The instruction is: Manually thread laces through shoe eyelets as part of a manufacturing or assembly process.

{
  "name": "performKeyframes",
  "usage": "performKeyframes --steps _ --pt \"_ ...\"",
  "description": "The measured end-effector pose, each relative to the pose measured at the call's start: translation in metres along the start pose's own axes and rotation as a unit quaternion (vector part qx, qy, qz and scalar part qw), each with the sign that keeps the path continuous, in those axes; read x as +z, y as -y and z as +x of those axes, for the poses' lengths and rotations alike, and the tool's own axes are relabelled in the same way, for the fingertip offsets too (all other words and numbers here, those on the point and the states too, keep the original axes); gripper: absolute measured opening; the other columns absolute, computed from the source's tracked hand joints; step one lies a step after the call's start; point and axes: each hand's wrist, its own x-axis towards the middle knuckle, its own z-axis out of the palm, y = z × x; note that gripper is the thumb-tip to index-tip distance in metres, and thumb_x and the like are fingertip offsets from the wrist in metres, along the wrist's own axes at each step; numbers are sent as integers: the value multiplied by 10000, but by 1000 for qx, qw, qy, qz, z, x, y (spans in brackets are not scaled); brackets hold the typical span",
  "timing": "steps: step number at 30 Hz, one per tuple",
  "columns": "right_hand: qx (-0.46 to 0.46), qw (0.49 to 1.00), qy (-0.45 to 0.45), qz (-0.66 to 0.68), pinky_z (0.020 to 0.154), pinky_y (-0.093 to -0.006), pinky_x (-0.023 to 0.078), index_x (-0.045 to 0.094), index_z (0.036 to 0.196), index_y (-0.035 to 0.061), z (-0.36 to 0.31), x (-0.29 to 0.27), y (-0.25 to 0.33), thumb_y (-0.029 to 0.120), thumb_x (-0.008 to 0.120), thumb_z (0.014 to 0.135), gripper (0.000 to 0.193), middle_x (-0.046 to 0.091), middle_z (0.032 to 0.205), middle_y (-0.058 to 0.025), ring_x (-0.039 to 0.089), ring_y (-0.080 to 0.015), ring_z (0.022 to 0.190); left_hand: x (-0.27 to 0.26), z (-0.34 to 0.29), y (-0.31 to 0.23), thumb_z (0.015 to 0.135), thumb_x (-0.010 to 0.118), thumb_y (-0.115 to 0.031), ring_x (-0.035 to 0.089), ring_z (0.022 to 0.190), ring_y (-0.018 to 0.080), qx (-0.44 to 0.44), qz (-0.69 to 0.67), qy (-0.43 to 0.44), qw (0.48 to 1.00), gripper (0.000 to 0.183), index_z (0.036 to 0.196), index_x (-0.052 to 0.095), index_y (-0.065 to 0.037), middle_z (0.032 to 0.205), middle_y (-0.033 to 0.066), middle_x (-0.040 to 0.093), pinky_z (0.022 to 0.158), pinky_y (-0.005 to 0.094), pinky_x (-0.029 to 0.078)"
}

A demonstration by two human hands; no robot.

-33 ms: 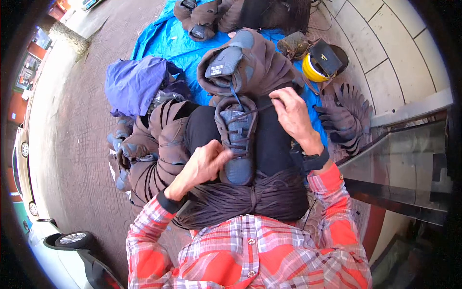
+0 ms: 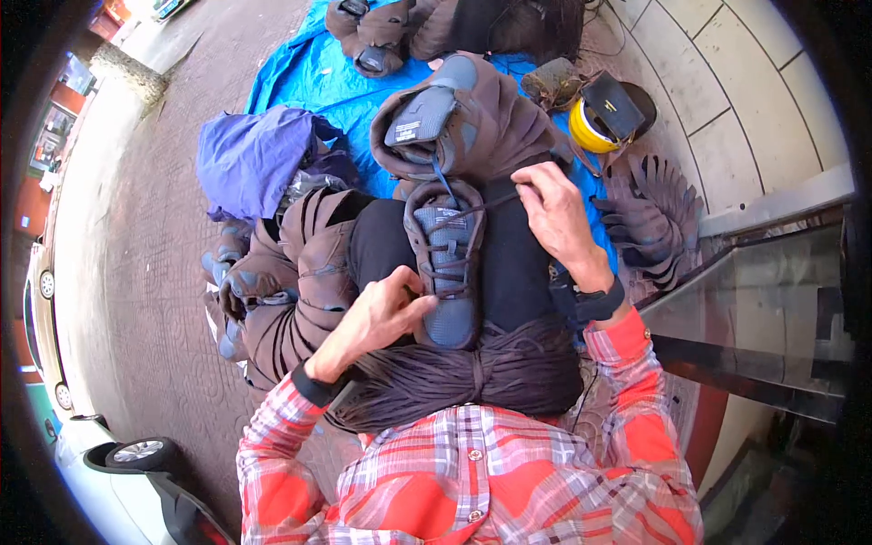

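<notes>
A dark blue-grey shoe upper (image 2: 449,322) lies between my thighs, toe toward me, its dark shoelace (image 2: 448,271) crossing the eyelets. My right hand (image 2: 556,216), right of the shoe's opening, pinches a lace end that stretches from the upper eyelets. Beside the left edge of the toe, my left hand (image 2: 374,320) is closed, its thumb and forefinger near the lowest lacing. What these fingers grip is hidden. A thick tied bundle of dark shoelaces (image 2: 445,386) rests across my lap.
Stacked brown shoe uppers (image 2: 495,109) lie just beyond my knees, with more uppers (image 2: 318,254) to the left on the paving. A purple cloth (image 2: 250,159), blue tarp (image 2: 282,77) and yellow bucket (image 2: 590,134) with a black case (image 2: 614,107) lie farther off. A glass-panelled frame (image 2: 763,300) stands right.
Almost nothing differs. My right hand has shifted very slightly to the right, and the left thumb shows more sharply.
</notes>
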Motion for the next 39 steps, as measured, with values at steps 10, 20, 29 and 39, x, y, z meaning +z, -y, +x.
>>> performKeyframes --steps 10,20,29,39 --pt "159 835 402 340 505 -270 490 621 1002 8 11 27 82 134 592 886 173 632 863 -91 634 -133 629 -105 -41 -39 775 604 -64 576 669 342 166 251 22 953 73 805 568 -8 692 138 545 567 391 446" --pt "108 799 498 320 440 -235 427 635 818 0 14 41 87 232 641 876 239 625 650 -46 539 -72 447 -195 -184 91 779 577 -36 595 571 164 -87 173 -146 970 91 806 639 26 618 103 590 526 292 449" --pt "10 771 556 309 407 -264 389 645 815 4 18 33 84 224 667 850 224 608 627 -47 511 -100 431 -193 -197 190 731 675 -170 543 823 306 -105 472 -335 809 102 774 697 -80 822 134 568 736 423 419" --pt "-331 712 539 304 520 -439 432 591 716 -12 -55 91 161 226 612 692 240 572 642 -208 559 -383 589 -186 -88 149 903 562 -117 656 831 263 29 -415 -530 739 275 1148 499 -10 959 160 622 687 331 561"
